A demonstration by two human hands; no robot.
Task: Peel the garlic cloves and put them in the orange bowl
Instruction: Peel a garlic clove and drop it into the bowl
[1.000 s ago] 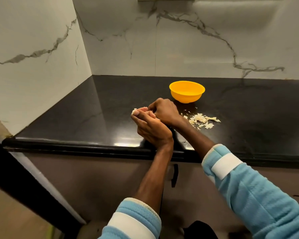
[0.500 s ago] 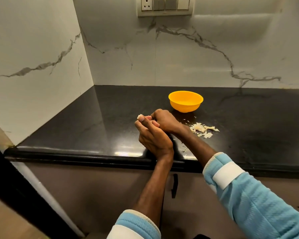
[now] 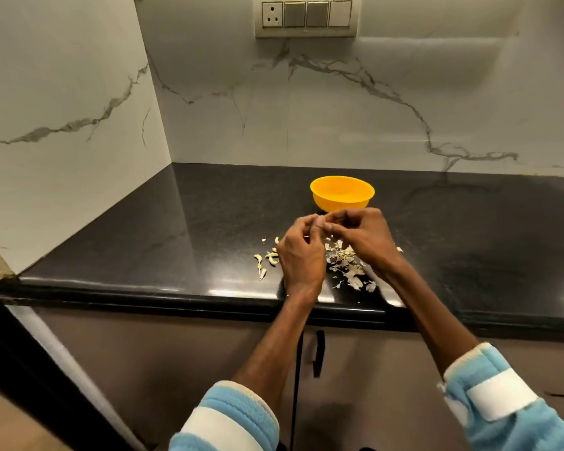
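The orange bowl (image 3: 342, 193) stands on the black counter (image 3: 176, 239), just behind my hands. My left hand (image 3: 302, 255) and my right hand (image 3: 365, 236) are raised side by side over the counter. Their fingertips meet in a pinch on a garlic clove that is almost wholly hidden between them. A few pale garlic cloves (image 3: 267, 258) lie on the counter to the left of my left hand. A heap of papery garlic skins (image 3: 347, 270) lies under and between my hands. I cannot see what is inside the bowl.
Marble walls close off the counter at the left and the back. A switch and socket panel (image 3: 306, 16) is on the back wall. The counter's front edge runs just below my wrists, with a cabinet handle (image 3: 318, 353) underneath.
My hands have shifted right, from left of the skins to above them and in front of the bowl. They were stacked and are now side by side. The view has tilted up.
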